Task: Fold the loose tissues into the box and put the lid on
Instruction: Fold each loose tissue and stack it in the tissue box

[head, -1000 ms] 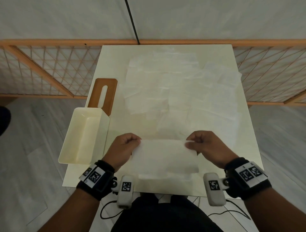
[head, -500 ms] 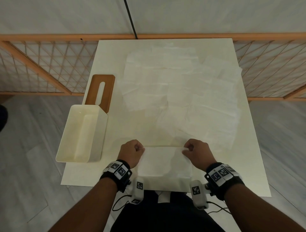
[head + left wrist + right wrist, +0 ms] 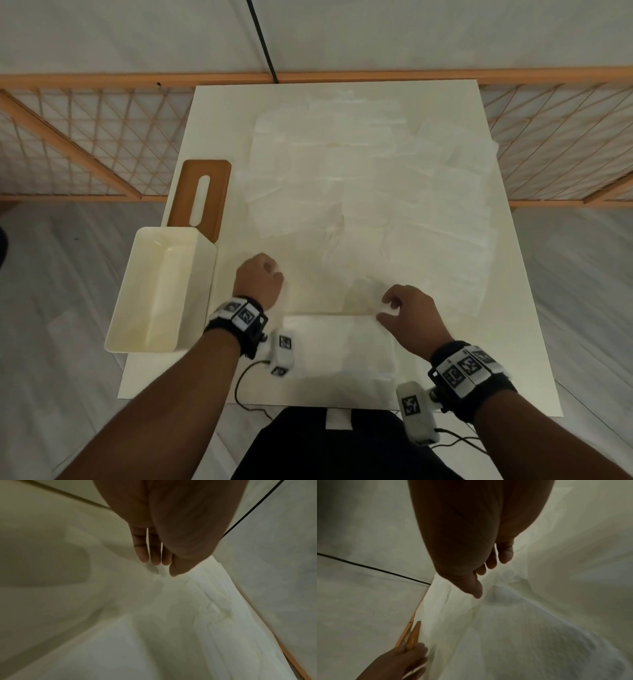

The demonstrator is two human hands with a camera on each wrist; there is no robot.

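A folded white tissue (image 3: 339, 346) lies flat at the table's near edge, between my wrists. Several loose tissues (image 3: 342, 171) overlap across the middle and right of the table. My left hand (image 3: 275, 274) sits just beyond the folded tissue's left end; its fingertips and thumb meet on a tissue edge (image 3: 159, 573). My right hand (image 3: 383, 308) pinches the raised near corner of a loose tissue (image 3: 363, 291). The empty cream box (image 3: 185, 294) stands at the left edge. The brown slotted lid (image 3: 212, 192) lies flat behind it.
The cream table (image 3: 219, 102) ends close to my body. An orange lattice railing (image 3: 85, 137) runs behind and beside it, with grey floor below. A black cable (image 3: 263, 41) hangs down the wall behind the table.
Both hands let go of the folded tissue, which now lies flat at the near edge. They moved away from me, the left up and leftward, the right to a loose tissue's corner.
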